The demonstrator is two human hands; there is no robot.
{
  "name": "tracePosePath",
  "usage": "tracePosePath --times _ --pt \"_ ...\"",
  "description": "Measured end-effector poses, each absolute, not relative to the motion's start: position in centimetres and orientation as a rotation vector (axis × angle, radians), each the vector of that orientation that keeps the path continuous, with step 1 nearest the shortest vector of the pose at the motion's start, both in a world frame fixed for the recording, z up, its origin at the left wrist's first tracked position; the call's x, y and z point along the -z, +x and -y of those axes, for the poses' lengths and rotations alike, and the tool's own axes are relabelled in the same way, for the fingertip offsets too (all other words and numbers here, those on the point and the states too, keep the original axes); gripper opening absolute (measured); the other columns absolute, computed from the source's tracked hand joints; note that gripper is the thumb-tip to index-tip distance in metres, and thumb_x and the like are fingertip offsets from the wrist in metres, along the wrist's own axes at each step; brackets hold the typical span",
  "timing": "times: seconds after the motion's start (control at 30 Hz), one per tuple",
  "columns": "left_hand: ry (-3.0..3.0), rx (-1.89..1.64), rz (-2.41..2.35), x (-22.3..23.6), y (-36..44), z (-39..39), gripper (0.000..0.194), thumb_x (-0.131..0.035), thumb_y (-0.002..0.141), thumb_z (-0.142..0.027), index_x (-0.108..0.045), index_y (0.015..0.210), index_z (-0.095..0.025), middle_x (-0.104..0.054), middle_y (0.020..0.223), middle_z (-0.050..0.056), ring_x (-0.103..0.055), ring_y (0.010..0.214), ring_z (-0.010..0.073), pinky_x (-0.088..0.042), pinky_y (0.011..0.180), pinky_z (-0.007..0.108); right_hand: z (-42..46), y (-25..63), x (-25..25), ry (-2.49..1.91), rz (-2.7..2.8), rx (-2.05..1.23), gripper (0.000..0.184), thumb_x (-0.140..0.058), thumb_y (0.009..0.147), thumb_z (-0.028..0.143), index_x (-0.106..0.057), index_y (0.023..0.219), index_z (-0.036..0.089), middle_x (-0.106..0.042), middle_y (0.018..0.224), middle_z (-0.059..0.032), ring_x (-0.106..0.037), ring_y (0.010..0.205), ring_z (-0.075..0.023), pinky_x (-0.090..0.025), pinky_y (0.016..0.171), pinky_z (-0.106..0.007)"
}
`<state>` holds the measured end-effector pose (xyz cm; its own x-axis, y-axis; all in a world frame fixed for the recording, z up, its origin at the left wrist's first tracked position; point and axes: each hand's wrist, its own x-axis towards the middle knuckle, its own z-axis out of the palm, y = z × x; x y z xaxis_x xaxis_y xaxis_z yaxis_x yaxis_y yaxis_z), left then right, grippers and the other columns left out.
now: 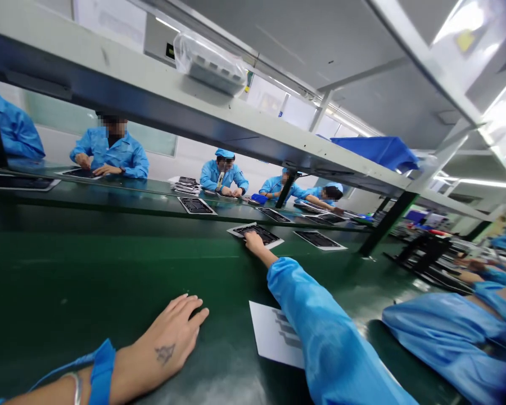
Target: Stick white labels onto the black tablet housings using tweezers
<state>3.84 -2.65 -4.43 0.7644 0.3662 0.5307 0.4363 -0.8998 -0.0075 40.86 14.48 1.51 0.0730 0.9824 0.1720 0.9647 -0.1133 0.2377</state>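
My left hand [168,340] lies over the green work surface at the lower left, fingers stretched out, holding nothing. A blue band with a thin cord and a clear ring circle its wrist. My right arm, in a blue sleeve, reaches far forward. At its end my right hand [255,242] has its fingers drawn together on a black flat panel [265,233] that rests on a white sheet. The fingertips are small and partly hidden against the dark panel. Under my right forearm lies a white sheet with grey printed shapes [272,332], partly covered by the sleeve.
More black panels on white sheets lie at the right [320,240] and farther back [196,206]. A grey overhead shelf [152,95] crosses the view on dark posts [388,222], carrying a blue bin [375,151]. Several co-workers in blue sit opposite; another person's sleeve [447,332] is close at right.
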Motion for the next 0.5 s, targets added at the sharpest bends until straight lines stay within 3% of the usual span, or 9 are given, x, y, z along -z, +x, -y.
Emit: tracePosePath --times 0.13,0.2,0.27,0.33,0.4,0.5 --pt "-2.798 0.74 0.722 2.6 3.8 1.1 0.046 -0.038 0.098 -0.016 -0.052 0.142 -0.021 -0.055 0.144 0.008 -0.045 0.138 0.0245 -0.04 0.116 0.044 -12.2 36.7 -3.7 2.202 -2.286 -0.403 0.027 -0.062 0.097 0.032 -0.063 0.119 0.016 -0.063 0.122 -0.0095 -0.063 0.106 -0.0232 -0.054 0.092 -0.044" --pt "-2.689 0.697 0.778 0.8 4.0 0.0 0.053 -0.038 0.095 -0.011 -0.045 0.147 -0.016 -0.043 0.154 0.011 -0.034 0.146 0.0297 -0.033 0.119 0.049 -9.9 34.1 -4.5 2.112 -2.451 -0.361 0.016 -0.061 0.095 0.02 -0.066 0.108 0.014 -0.066 0.113 -0.0102 -0.062 0.105 -0.023 -0.051 0.092 -0.041" --pt "-2.585 0.642 0.875 -1.2 4.2 -0.6 0.057 -0.042 0.092 -0.01 -0.04 0.15 -0.011 -0.035 0.158 0.016 -0.029 0.147 0.0341 -0.03 0.119 0.051 -6.6 31.4 -4.8 1.978 -2.635 -0.304 0.019 -0.056 0.086 0.003 -0.068 0.096 0.012 -0.068 0.103 -0.0123 -0.059 0.103 -0.0235 -0.047 0.09 -0.035" --pt "-2.544 0.529 0.943 -2.9 4.2 -0.3 0.052 -0.045 0.094 -0.012 -0.043 0.146 -0.008 -0.046 0.149 0.02 -0.041 0.139 0.0347 -0.036 0.113 0.049 -2.6 28.9 -4.7 1.827 -2.801 -0.227 0.028 -0.054 0.079 -0.003 -0.068 0.094 0.015 -0.068 0.099 -0.0102 -0.058 0.101 -0.0225 -0.045 0.088 -0.032" --pt "-2.556 0.375 0.916 -4.1 3.8 1.1 0.039 -0.041 0.096 -0.01 -0.056 0.132 -0.01 -0.061 0.126 0.018 -0.057 0.119 0.0309 -0.047 0.099 0.044 1.7 27.0 -4.8 1.686 -2.934 -0.132 0.03 -0.054 0.077 -0.004 -0.067 0.093 0.018 -0.066 0.096 -0.0075 -0.057 0.097 -0.021 -0.045 0.086 -0.03" --pt "-2.625 0.242 0.747 -4.4 2.8 5.2 0.036 -0.032 0.095 -0.003 -0.064 0.104 -0.015 -0.064 0.097 0.011 -0.061 0.093 0.0249 -0.05 0.08 0.036 7.7 26.1 -5.9 1.449 -3.29 0.157 0.023 -0.056 0.088 0.008 -0.067 0.105 0.02 -0.066 0.097 -0.0079 -0.057 0.096 -0.0214 -0.047 0.083 -0.032"
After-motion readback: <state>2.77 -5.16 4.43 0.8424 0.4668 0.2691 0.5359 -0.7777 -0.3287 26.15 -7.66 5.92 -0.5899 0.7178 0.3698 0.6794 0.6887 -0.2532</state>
